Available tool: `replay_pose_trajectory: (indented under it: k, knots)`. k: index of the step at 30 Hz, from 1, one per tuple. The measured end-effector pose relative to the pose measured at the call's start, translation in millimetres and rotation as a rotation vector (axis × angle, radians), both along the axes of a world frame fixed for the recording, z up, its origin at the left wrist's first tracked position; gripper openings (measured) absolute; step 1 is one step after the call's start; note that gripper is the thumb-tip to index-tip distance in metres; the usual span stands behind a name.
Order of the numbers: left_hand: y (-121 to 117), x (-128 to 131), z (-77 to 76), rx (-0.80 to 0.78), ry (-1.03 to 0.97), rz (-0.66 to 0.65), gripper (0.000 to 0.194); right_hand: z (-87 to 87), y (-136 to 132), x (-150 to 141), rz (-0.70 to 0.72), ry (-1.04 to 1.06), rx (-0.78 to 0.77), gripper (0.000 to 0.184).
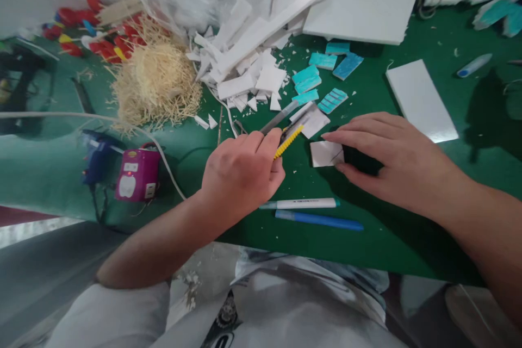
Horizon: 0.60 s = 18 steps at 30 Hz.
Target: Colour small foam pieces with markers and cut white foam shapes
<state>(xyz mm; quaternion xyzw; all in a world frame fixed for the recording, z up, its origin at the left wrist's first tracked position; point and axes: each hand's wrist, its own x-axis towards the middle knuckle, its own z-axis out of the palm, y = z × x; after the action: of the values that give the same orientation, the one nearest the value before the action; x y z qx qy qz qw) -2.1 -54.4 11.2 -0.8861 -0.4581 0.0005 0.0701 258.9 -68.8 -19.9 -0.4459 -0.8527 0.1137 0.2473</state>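
My left hand point(247, 168) is closed around a utility knife point(289, 141) with a yellow ridged grip, its front end pointing up and to the right. My right hand point(391, 157) steadies a small white foam piece point(324, 153) on the table, fingertips at its upper edge and thumb at its lower right. A dark line crosses that piece near the thumb. Just beyond the knife lies another white foam piece point(314, 120), and a grey strip point(279, 117) sticks out past my left knuckles. Several turquoise-painted foam pieces point(306, 79) are scattered behind.
A white marker point(305, 203) and a blue pen point(320, 220) lie near the front edge of the green table point(253, 231). Foam scraps point(240, 84), wood shavings point(157, 84) and a purple box point(137, 175) with a cable are leftward. A white foam board point(422, 100) lies right.
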Motion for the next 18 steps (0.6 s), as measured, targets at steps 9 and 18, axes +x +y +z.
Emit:
replay_pose_trajectory:
  k: [9,18]
  knots:
    - [3,-18,15.7,0.155,-0.398,-0.157,0.026,0.9,2,10,0.009,-0.059,0.055,0.022]
    - [-7,-23,23.9,0.113,-0.467,-0.389,0.030,4.5,0,15,-0.001,-0.036,0.004,0.025]
